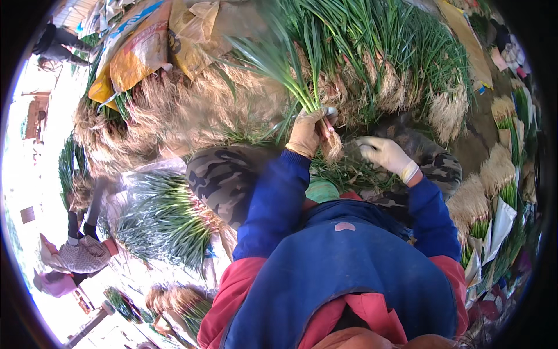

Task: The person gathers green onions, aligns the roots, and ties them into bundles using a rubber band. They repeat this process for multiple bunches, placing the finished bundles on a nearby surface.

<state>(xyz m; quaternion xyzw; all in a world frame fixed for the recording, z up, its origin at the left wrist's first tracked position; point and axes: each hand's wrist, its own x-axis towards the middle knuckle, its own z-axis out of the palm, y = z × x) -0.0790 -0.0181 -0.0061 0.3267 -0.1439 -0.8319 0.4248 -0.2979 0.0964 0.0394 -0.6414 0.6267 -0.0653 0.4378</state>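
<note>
My left hand [303, 133], in a tan-stained glove, grips a small bunch of green garlic or similar leafy allium plants [307, 98]. The leaves fan up and away from me. Pale roots [333, 147] hang below the fist. My right hand [386, 156], in a whitish glove, is just right of those roots and apart from them. Its fingers are bent and blurred, so whether something thin is between them is unclear. Loose green leaf scraps [348, 170] lie between my knees, under both hands.
Rooted plants [388, 83] are heaped in front, with more under printed woven sacks [139, 52] at the left. Trimmed bundles lie on plastic sheeting [170, 209] by my left knee. Root-ended bundles [497, 170] line the right. Another person [83, 255] is at the left.
</note>
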